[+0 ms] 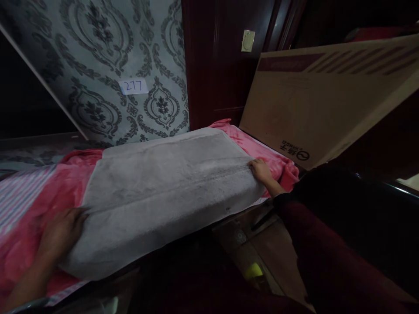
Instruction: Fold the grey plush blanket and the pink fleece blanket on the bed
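Observation:
A plush grey towel [170, 170] is spread over a pink blanket [70, 179] and hangs down over the near edge of the surface. A long crease runs across it between my two hands. At its left edge my left hand [62, 231] grips the towel, with the fingertips partly in shadow. My right hand [261, 171] has its fingers closed on the right end of the same crease. Pink blanket shows beyond both ends of the towel, and a striped sheet [22, 196] lies at the far left.
A large cardboard box [314, 100] leans at the right, by a dark red door [216, 65]. Patterned wallpaper [157, 56] with a paper label [133, 86] marked 277 is behind. On the floor below is a small yellow thing [253, 271].

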Tool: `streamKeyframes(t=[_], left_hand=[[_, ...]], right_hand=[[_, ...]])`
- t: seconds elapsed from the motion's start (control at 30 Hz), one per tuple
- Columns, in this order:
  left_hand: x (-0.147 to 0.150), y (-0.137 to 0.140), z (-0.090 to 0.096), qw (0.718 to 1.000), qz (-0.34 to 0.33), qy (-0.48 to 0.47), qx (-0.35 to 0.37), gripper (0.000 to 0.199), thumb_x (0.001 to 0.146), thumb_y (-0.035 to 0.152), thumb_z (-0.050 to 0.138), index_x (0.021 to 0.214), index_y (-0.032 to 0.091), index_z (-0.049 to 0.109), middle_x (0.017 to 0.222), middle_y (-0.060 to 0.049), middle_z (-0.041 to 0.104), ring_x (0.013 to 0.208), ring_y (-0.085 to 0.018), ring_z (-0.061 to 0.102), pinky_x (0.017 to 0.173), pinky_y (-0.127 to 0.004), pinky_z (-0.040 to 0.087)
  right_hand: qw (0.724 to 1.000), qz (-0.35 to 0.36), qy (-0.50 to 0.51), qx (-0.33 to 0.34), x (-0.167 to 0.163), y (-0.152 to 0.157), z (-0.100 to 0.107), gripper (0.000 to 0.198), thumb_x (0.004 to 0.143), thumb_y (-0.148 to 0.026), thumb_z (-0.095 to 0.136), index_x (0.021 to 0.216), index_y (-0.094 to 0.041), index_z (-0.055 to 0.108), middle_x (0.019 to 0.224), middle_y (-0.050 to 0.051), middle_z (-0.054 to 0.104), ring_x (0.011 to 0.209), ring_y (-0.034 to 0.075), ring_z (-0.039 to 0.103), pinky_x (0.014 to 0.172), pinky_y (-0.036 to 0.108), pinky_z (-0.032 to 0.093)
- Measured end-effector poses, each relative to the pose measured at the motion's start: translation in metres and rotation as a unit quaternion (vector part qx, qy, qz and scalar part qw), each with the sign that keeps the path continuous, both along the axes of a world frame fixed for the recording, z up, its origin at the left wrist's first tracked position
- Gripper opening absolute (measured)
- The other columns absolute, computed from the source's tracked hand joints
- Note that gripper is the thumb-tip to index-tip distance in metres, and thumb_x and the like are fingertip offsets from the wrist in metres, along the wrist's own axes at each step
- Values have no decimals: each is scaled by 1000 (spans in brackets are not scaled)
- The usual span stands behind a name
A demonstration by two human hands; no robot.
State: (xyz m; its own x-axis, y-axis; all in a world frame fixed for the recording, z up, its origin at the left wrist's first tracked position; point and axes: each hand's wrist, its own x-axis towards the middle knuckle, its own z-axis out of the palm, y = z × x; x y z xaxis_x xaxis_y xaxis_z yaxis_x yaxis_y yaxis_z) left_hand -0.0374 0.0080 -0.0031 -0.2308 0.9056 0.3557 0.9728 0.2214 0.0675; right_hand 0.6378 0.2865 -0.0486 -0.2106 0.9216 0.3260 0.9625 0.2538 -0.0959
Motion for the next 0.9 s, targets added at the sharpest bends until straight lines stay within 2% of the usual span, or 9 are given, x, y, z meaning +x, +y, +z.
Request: streamKeyframes(t=[0.13,0.23,0.43,0.57,0.67,0.9], left_hand=[[8,-4,8,999,24,-1,33,33,81,48,32,70,31,58,76,-11,70,88,-38,67,89,-52,55],[10,-7,9,997,51,3,61,31,80,49,32,66,31,54,72,-11,67,87,-39,65,86,-53,55],[9,-6,2,997,44,-54,22,29,80,47,37,73,29,59,78,-10,71,91,-36,68,90,-49,55],[3,-5,-2,998,38,-44,9,28,80,47,40,79,27,60,88,-12,73,97,-36,69,93,-48,55],[-2,-6,-1,999,31,-39,-1,24,78,44,42,78,27,59,86,-12,72,94,-35,68,93,-48,55],[10,-17,19,997,46,-41,41,22,82,45,41,70,28,50,81,-12,70,88,-32,68,87,-45,55]], right_hand=[[1000,-17,8,13,0,-1,1,33,96,-15,44,106,-11,75,113,19,73,109,30,61,94,40,45],[998,-36,26,38,4,-3,-3,32,97,-18,43,107,-14,73,114,19,73,111,31,61,96,42,43],[997,-36,49,39,7,-7,-15,30,95,-18,45,103,-15,73,109,17,74,103,29,64,92,40,47],[999,5,33,36,14,-7,-16,33,95,-20,47,112,-16,74,113,15,73,108,29,63,97,41,46],[998,46,7,37,19,-6,-17,32,94,-20,50,113,-19,76,114,13,74,110,29,62,98,42,47],[997,-7,17,79,11,-6,-22,31,94,-17,45,102,-17,75,105,16,75,101,30,68,92,44,51]])
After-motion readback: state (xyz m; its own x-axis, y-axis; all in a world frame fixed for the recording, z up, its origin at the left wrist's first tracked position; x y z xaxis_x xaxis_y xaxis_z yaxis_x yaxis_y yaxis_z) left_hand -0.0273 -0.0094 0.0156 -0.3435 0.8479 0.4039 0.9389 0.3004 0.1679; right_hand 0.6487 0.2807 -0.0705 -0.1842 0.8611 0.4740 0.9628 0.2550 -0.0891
